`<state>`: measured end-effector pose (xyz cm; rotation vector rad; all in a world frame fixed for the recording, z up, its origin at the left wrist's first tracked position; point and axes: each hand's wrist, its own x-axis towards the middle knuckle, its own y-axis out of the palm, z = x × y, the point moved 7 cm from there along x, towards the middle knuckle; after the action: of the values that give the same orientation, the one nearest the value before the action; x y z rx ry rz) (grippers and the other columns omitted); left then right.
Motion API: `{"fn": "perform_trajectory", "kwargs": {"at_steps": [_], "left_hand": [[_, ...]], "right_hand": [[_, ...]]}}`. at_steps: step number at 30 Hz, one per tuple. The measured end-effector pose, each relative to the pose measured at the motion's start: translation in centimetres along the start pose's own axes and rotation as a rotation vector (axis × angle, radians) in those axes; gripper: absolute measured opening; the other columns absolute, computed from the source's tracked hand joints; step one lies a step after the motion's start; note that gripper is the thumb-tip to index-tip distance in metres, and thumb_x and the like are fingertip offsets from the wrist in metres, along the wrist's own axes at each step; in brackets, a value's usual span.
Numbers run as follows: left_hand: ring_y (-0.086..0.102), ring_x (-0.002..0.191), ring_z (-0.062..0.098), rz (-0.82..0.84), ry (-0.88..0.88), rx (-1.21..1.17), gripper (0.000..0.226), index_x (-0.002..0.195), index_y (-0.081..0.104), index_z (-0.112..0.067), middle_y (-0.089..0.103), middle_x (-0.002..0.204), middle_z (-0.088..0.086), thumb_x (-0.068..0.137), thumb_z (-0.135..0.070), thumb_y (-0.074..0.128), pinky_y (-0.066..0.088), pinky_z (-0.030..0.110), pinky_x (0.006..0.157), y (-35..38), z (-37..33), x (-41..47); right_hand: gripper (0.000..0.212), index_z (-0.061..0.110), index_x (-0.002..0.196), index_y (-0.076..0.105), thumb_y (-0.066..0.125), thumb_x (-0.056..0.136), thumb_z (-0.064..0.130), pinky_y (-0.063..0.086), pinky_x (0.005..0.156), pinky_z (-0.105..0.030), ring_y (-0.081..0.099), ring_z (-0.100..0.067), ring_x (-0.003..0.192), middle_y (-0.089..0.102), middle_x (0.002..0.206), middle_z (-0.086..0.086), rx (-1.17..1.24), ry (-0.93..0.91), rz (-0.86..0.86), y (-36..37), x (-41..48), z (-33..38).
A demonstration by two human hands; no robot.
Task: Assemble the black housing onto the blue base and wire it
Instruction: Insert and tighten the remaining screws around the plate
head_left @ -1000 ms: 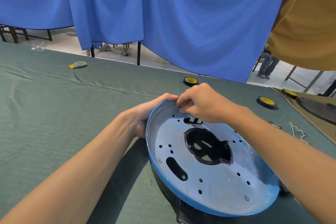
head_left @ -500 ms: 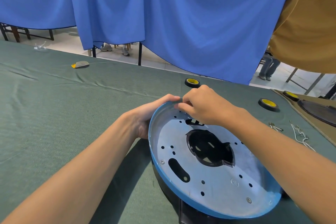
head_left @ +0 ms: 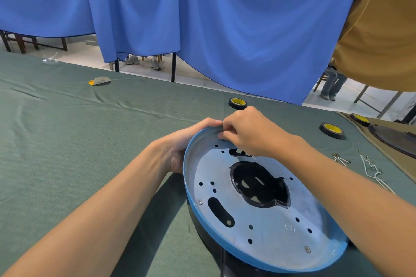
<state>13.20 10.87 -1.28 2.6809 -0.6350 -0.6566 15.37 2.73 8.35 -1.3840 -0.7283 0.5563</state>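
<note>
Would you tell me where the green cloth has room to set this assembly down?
Bare cloth spreads left of the left hand, from the paper scrap toward you. The right is crowded: tape rolls, white wires, the blue base.

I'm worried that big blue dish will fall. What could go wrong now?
The blue dish looks tilted on the black part, and the left hand grips just its rim, so it might slip off. The right hand seems to pinch something tiny at the far edge. That could drop through a hole.
</note>
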Motion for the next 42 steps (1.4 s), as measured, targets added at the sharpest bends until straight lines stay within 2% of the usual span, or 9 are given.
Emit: {"fn": "perform_trajectory", "kwargs": {"at_steps": [6, 19, 22, 27, 29, 31, 35, 40, 42], "left_hand": [[0.067, 0.07, 0.023, 0.008, -0.006, -0.007, 0.048, 0.089, 0.075, -0.01, 0.072, 0.088, 0.01, 0.075, -0.056, 0.07, 0.055, 0.031, 0.069, -0.1, 0.1, 0.1], [0.067, 0.075, 0.025, -0.028, -0.034, -0.073, 0.06, 0.094, 0.074, -0.006, 0.072, 0.092, 0.014, 0.083, -0.063, 0.061, 0.054, 0.035, 0.075, -0.4, 0.4, 0.0], [0.069, 0.074, 0.025, -0.013, -0.035, -0.081, 0.06, 0.092, 0.076, -0.005, 0.073, 0.091, 0.014, 0.083, -0.062, 0.061, 0.057, 0.033, 0.072, -0.3, 0.4, 0.0], [0.069, 0.076, 0.025, -0.011, -0.024, -0.089, 0.059, 0.096, 0.074, -0.005, 0.072, 0.094, 0.014, 0.084, -0.061, 0.062, 0.056, 0.034, 0.074, -0.5, 0.5, 0.1], [0.068, 0.076, 0.024, -0.018, -0.007, -0.076, 0.056, 0.093, 0.075, -0.007, 0.072, 0.092, 0.012, 0.084, -0.061, 0.061, 0.055, 0.034, 0.075, -0.6, 0.4, 0.3], [0.068, 0.076, 0.023, -0.02, -0.002, -0.077, 0.054, 0.091, 0.074, -0.008, 0.072, 0.091, 0.01, 0.085, -0.061, 0.061, 0.054, 0.033, 0.075, -0.7, 0.3, 0.3], [0.067, 0.073, 0.022, -0.027, 0.006, -0.065, 0.052, 0.087, 0.073, -0.01, 0.071, 0.088, 0.009, 0.084, -0.061, 0.063, 0.054, 0.032, 0.072, -0.9, 0.3, 0.4], [0.069, 0.074, 0.023, -0.011, 0.007, -0.065, 0.053, 0.087, 0.077, -0.01, 0.074, 0.088, 0.009, 0.081, -0.061, 0.066, 0.056, 0.031, 0.07, -1.0, 0.4, 0.7], [0.07, 0.075, 0.023, 0.009, 0.0, -0.07, 0.053, 0.087, 0.077, -0.009, 0.074, 0.088, 0.01, 0.076, -0.06, 0.07, 0.056, 0.031, 0.069, -0.9, 0.5, 0.7]], "right_hand": [[0.016, 0.012, 0.089, 0.073, 0.059, 0.09, 0.005, 0.054, 0.072, -0.04, 0.063, -0.025, 0.078, 0.068, 0.084, -0.006, 0.019, -0.041, -0.003, -0.3, 0.0, 0.3], [0.031, 0.011, 0.086, 0.079, 0.059, 0.079, -0.011, 0.058, 0.073, -0.04, 0.068, -0.017, 0.076, 0.074, 0.079, -0.004, 0.169, -0.028, 0.027, -0.5, 0.5, -0.2], [0.028, 0.008, 0.084, 0.078, 0.058, 0.078, -0.01, 0.057, 0.071, -0.045, 0.067, -0.027, 0.077, 0.073, 0.08, -0.009, 0.156, -0.052, 0.01, -0.5, 0.3, 0.0], [0.014, 0.012, 0.082, 0.076, 0.064, 0.087, 0.007, 0.054, 0.066, -0.036, 0.063, -0.026, 0.073, 0.066, 0.072, -0.002, 0.128, 0.0, 0.025, -0.2, 0.6, -0.3], [0.019, 0.013, 0.073, 0.07, 0.063, 0.09, 0.016, 0.051, 0.062, -0.037, 0.06, -0.028, 0.071, 0.06, 0.068, -0.004, 0.08, 0.033, 0.04, 0.0, 0.9, -0.5], [0.034, 0.019, 0.061, 0.05, 0.06, 0.093, 0.022, 0.041, 0.058, -0.033, 0.053, -0.028, 0.068, 0.048, 0.065, -0.002, 0.012, 0.064, 0.045, 0.5, 1.1, -0.4], [0.038, 0.024, 0.064, 0.034, 0.052, 0.097, 0.026, 0.032, 0.055, -0.029, 0.044, -0.024, 0.064, 0.039, 0.067, -0.001, -0.038, 0.102, 0.034, 0.8, 0.9, 0.0], [0.042, 0.021, 0.059, 0.031, 0.053, 0.092, 0.007, 0.04, 0.056, -0.034, 0.05, -0.026, 0.067, 0.04, 0.064, -0.001, -0.177, -0.011, 0.11, 0.5, 0.4, 1.2], [0.046, 0.022, 0.058, 0.025, 0.051, 0.086, -0.003, 0.034, 0.052, -0.029, 0.045, -0.024, 0.066, 0.035, 0.062, 0.001, -0.21, -0.066, 0.114, 0.6, 0.2, 1.8]]}}
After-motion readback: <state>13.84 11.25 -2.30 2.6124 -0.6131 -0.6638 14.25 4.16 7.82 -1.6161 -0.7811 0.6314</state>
